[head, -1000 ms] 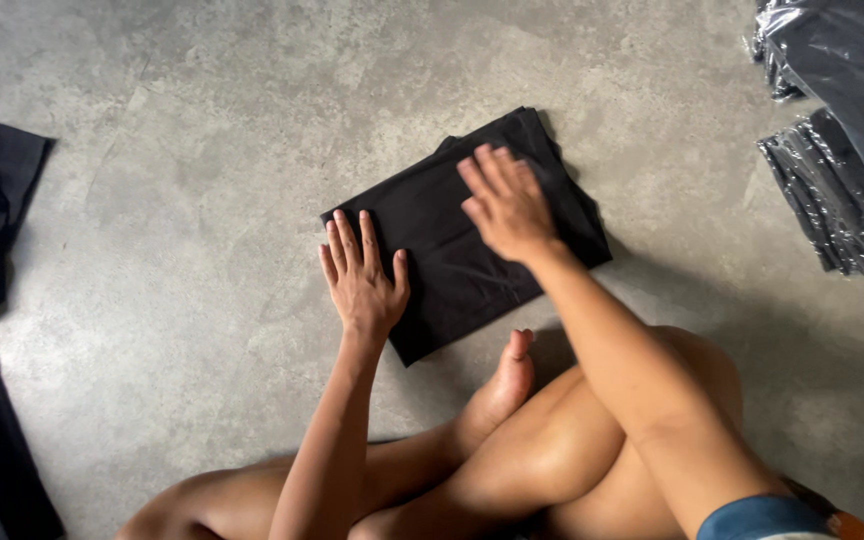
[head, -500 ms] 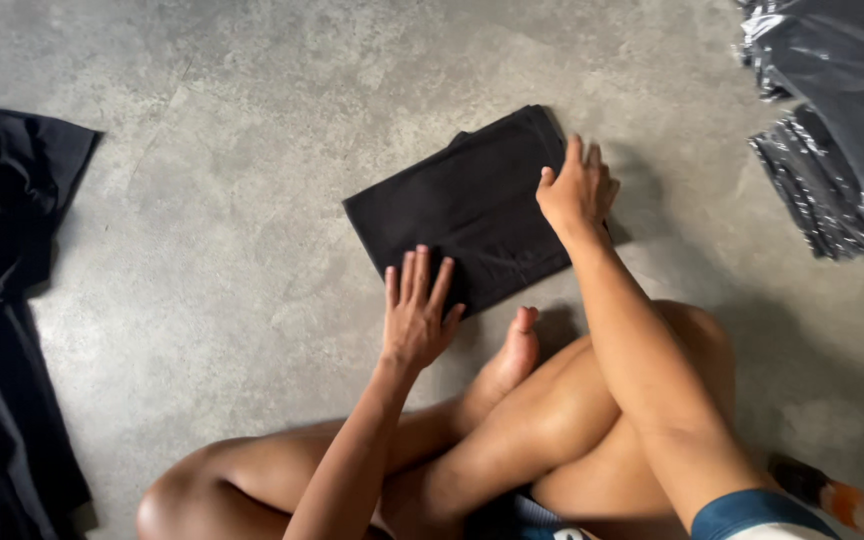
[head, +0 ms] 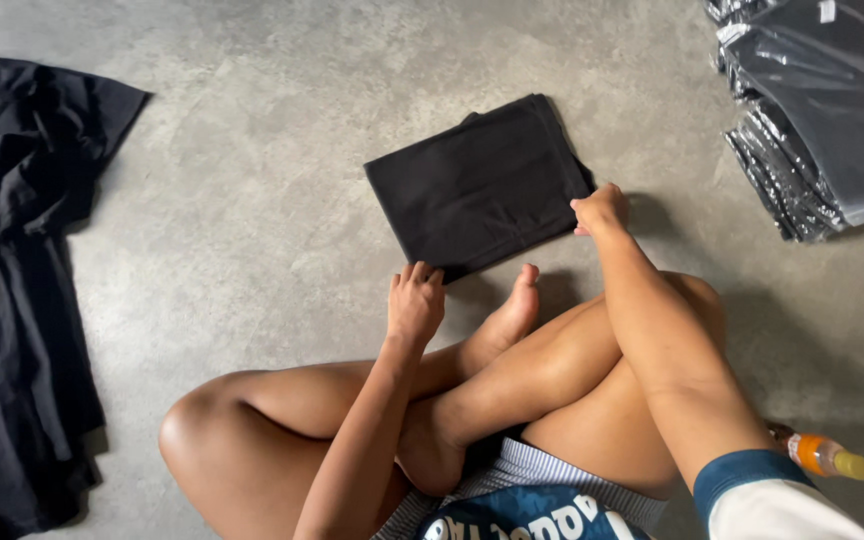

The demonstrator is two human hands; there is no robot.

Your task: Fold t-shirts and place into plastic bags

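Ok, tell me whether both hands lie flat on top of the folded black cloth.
No: the left hand and right hand only grip the folded black cloth at its near edge.

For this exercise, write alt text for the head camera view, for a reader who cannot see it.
A person sitting cross-legged on a concrete floor grips a folded black garment by its near edge, left hand and right hand at opposite corners. Loose dark clothes lie left; plastic-bagged garments right.

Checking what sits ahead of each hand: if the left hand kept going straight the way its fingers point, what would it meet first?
The left hand points up-frame at the near corner of the folded black garment; its fingertips look already at that edge, though contact is unclear.
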